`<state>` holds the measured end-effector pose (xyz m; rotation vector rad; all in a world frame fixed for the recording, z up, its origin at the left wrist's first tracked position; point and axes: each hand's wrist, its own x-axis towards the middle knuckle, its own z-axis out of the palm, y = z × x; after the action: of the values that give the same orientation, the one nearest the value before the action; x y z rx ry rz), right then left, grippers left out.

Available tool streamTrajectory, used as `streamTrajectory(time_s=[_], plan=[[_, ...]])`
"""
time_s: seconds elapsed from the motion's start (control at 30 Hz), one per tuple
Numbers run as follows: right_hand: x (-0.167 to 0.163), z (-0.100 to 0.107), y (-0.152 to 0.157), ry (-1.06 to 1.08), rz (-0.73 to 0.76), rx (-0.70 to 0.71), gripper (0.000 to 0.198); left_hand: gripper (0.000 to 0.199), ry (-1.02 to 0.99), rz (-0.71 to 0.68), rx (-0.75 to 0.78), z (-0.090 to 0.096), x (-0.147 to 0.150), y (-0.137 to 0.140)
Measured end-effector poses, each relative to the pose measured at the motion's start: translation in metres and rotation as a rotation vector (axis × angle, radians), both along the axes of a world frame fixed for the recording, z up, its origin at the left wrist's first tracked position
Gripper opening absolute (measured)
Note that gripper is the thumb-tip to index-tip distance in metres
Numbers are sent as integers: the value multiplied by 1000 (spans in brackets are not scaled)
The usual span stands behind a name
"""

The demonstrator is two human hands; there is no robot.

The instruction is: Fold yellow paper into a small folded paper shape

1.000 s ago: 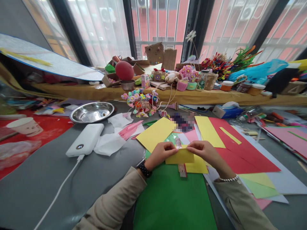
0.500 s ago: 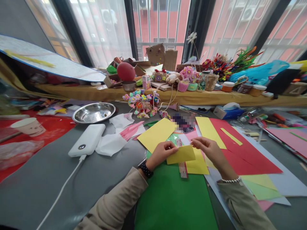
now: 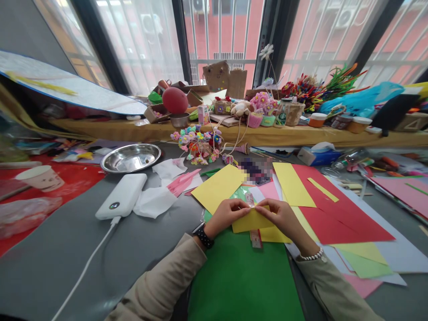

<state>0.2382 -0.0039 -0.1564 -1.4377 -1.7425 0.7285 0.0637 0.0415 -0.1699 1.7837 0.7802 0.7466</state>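
Note:
Both hands pinch the top edge of a small piece of yellow paper [image 3: 250, 223], their fingertips almost meeting at its middle. My left hand [image 3: 229, 216] wears a dark dotted watch band at the wrist and is closed on the paper from the left. From the right, my right hand [image 3: 284, 218] grips the same edge between thumb and fingers. Beneath the paper lies a ruler [image 3: 256, 239], mostly covered. Another yellow piece [image 3: 272, 234] rests under it, by the green sheet [image 3: 245, 281]. A larger yellow sheet [image 3: 219, 187] lies just beyond my left hand.
Red paper [image 3: 347, 223] with yellow strips lies to the right. On the left are a white power bank [image 3: 122, 196] with a cable, white tissues [image 3: 155, 201] and a metal plate [image 3: 130, 158]. Craft flowers [image 3: 197, 145] stand behind, before a crowded ledge.
My right hand has moved left and down from the paper's right corner to its top middle, beside my left fingertips. The left hand stays almost in place.

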Motion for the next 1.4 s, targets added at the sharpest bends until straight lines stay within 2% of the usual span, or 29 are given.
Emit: streamTrajectory(time_s=[0.13,0.37,0.6,0.73,0.83,0.93,1.07,1.2,1.4], plan=[[7,1,0,-12,-49,-10,24,28,18,41,-10,2,-1,0],[26,-2,1,66,-189,-22,29,30,-39,94,-115,5,1,1],[33,-1,2,86,-183,-44,28,26,-108,125,-176,5,1,0],[39,2,1,177,-238,-36,28,26,-223,258,-200,3,-1,2],[35,2,1,233,-199,-67,28,27,-271,340,-146,5,-1,2],[22,1,0,205,-92,-102,26,27,-238,225,-94,6,1,-1],[6,-2,0,95,29,-58,20,25,-9,0,-5,4,3,-4],[4,-3,0,50,55,-39,18,29,121,8,89,2,3,-3],[15,1,1,125,10,-76,21,29,94,66,74,5,2,-3]])
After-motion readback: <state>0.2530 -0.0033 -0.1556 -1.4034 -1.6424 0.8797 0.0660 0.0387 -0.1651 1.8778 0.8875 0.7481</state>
